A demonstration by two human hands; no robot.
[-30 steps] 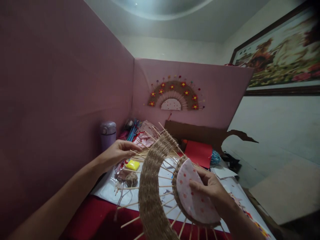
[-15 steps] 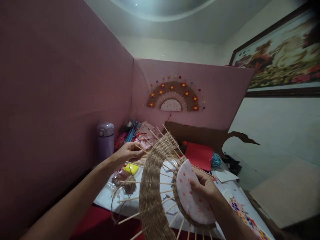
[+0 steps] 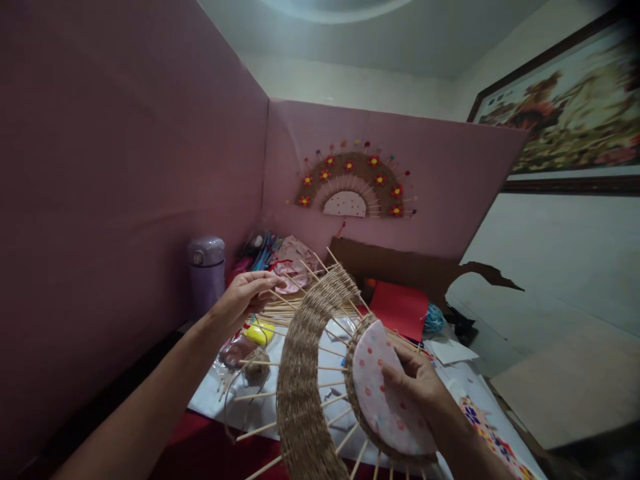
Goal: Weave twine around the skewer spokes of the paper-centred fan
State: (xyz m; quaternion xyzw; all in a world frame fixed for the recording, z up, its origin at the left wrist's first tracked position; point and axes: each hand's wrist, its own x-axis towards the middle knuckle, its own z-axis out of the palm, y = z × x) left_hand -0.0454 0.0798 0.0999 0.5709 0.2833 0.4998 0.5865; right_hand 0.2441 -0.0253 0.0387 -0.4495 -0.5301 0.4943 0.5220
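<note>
The one view rides on the person's head, facing forward and slightly down over the table (image 3: 200, 450) toward the far corner where the pink partition boards (image 3: 125, 167) meet. It sits close: the left hand (image 3: 245, 293) and the right hand (image 3: 420, 390), gripping the woven fan (image 3: 300, 387), fill the lower middle.

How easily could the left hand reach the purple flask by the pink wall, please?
Probably yes: the purple flask stands upright just beside the left hand, with nothing between them. Its fingers seem to pinch a stick of the woven fan, so they would need freeing first.
</note>
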